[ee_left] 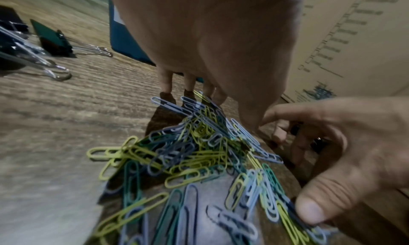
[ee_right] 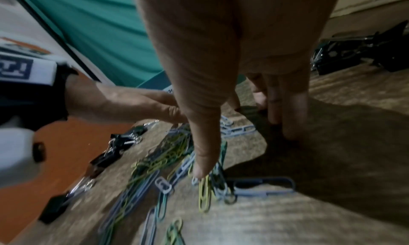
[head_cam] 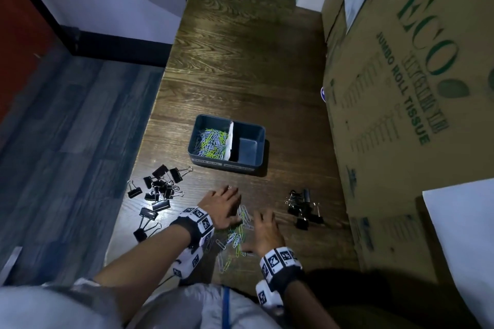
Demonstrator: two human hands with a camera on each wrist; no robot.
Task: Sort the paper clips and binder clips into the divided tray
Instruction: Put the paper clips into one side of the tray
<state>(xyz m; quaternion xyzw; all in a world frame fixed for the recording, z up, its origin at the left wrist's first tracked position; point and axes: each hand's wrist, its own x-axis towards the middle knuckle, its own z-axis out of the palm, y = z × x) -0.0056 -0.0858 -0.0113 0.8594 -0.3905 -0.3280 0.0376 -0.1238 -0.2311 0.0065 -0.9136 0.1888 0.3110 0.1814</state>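
Note:
A heap of coloured paper clips (head_cam: 238,235) lies on the wooden table between my two hands. My left hand (head_cam: 227,208) stands at the heap's left and far side, its straight fingers (ee_left: 190,84) pointing down onto the table. My right hand (head_cam: 263,230) flanks the right side, its thumb (ee_right: 201,170) pressing on paper clips (ee_right: 205,192) and its fingers touching the wood. Neither hand grips anything. The blue divided tray (head_cam: 256,131) sits further back, with paper clips in its left compartment and nothing in its right. Black binder clips (head_cam: 157,189) lie in a pile at left and a smaller pile (head_cam: 302,208) at right.
A large cardboard box (head_cam: 401,88) walls off the table's right side, close to the right binder clip pile. The table's left edge (head_cam: 149,141) drops to the floor just beyond the left pile. A white sheet (head_cam: 459,235) lies at the near right.

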